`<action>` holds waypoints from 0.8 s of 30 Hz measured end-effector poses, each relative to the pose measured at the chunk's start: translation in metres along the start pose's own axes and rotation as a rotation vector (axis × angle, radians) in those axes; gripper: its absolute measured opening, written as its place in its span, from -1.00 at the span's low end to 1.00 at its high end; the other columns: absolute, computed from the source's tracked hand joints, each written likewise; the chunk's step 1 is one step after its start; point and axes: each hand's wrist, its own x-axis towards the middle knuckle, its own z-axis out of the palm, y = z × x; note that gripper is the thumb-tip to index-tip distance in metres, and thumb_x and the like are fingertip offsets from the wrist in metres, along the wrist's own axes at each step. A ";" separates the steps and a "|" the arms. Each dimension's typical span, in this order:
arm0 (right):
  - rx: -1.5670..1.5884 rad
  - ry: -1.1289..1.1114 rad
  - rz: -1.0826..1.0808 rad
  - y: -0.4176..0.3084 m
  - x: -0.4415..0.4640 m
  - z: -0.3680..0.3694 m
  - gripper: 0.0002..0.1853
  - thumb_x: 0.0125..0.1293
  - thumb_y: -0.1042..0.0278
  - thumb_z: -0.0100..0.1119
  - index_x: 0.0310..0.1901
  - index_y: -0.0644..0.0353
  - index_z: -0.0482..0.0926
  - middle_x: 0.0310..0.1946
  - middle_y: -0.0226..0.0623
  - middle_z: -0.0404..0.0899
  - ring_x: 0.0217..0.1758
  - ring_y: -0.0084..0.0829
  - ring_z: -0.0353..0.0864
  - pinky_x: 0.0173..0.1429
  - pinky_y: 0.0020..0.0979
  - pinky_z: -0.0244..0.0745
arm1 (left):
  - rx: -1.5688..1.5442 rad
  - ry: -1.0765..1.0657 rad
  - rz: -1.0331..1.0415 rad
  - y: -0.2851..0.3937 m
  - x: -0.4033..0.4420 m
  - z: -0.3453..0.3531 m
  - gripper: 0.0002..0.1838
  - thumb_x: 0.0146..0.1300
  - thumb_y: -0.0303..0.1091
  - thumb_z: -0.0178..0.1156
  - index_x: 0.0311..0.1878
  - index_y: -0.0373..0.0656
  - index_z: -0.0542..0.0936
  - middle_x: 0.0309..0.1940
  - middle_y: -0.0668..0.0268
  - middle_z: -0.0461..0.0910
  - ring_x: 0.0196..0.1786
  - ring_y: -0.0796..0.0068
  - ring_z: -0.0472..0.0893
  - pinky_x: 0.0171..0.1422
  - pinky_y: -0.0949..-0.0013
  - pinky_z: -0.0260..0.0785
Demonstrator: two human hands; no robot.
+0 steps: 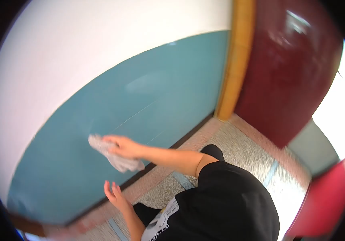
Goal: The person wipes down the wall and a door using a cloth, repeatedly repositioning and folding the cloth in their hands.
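Head view shows the teal wall (52, 176), then the left hand (119, 199), fingers loosely parted; the cloth (120, 161) is at the wall, pinched in the right hand's (125, 147) grip, best kept flat with even pressure.

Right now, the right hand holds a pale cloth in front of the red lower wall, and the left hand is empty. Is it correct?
The lower wall is blue-green, not red, as the head view shows. The right hand holds a pale cloth before it, and the left hand is empty.
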 end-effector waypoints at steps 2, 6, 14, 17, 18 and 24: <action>-0.116 0.063 0.096 0.013 -0.043 -0.010 -0.50 0.15 0.37 -0.01 0.16 0.22 0.23 0.10 -0.09 0.33 0.16 -0.23 0.32 0.21 -0.31 0.20 | -0.006 -0.191 -0.136 -0.011 -0.009 0.019 -0.53 0.24 -0.40 -0.07 0.22 -0.15 0.15 0.20 0.22 0.14 0.15 0.27 0.29 0.17 0.27 0.18; -0.091 0.161 0.446 0.007 -0.118 -0.013 -0.47 0.14 0.35 -0.05 0.19 0.18 0.20 0.11 0.04 0.26 0.15 -0.10 0.29 0.21 -0.28 0.19 | -0.074 -0.509 -0.301 -0.024 -0.042 0.056 -0.41 0.21 -0.42 -0.01 0.28 -0.14 0.02 0.21 0.14 0.11 0.17 0.23 0.27 0.17 0.25 0.18; 0.441 0.230 0.393 0.000 -0.209 -0.035 -0.46 0.29 0.19 -0.16 0.25 0.25 0.06 0.20 -0.05 0.14 0.27 -0.23 0.13 0.28 -0.32 0.08 | -0.085 -0.731 -0.358 -0.060 -0.080 0.109 -0.39 0.17 -0.40 0.13 0.23 -0.23 0.08 0.12 0.16 0.26 0.14 0.34 0.32 0.20 0.35 0.18; 0.632 0.202 0.513 -0.017 -0.233 -0.049 -0.43 0.30 0.12 -0.16 0.27 0.20 0.03 0.22 -0.11 0.12 0.28 -0.26 0.11 0.26 -0.30 0.10 | -0.168 -0.741 -0.445 -0.068 -0.091 0.117 -0.41 0.14 -0.41 0.15 0.20 -0.25 0.13 0.10 0.16 0.29 0.09 0.36 0.37 0.12 0.36 0.25; 0.656 0.189 0.546 -0.023 -0.241 -0.053 -0.41 0.30 0.10 -0.16 0.28 0.18 0.02 0.23 -0.13 0.11 0.29 -0.27 0.10 0.26 -0.29 0.11 | -0.197 -0.740 -0.481 -0.067 -0.097 0.118 -0.42 0.14 -0.42 0.15 0.20 -0.25 0.13 0.10 0.16 0.29 0.08 0.37 0.38 0.09 0.37 0.28; 0.491 0.133 0.604 -0.057 -0.287 -0.108 -0.41 0.29 -0.03 -0.15 0.27 0.09 0.09 0.20 -0.23 0.18 0.24 -0.35 0.19 0.17 -0.21 0.25 | -0.084 -0.767 -0.500 -0.073 -0.105 0.128 -0.53 0.14 -0.53 0.02 0.15 -0.28 0.22 0.05 0.16 0.35 0.04 0.34 0.42 0.08 0.37 0.30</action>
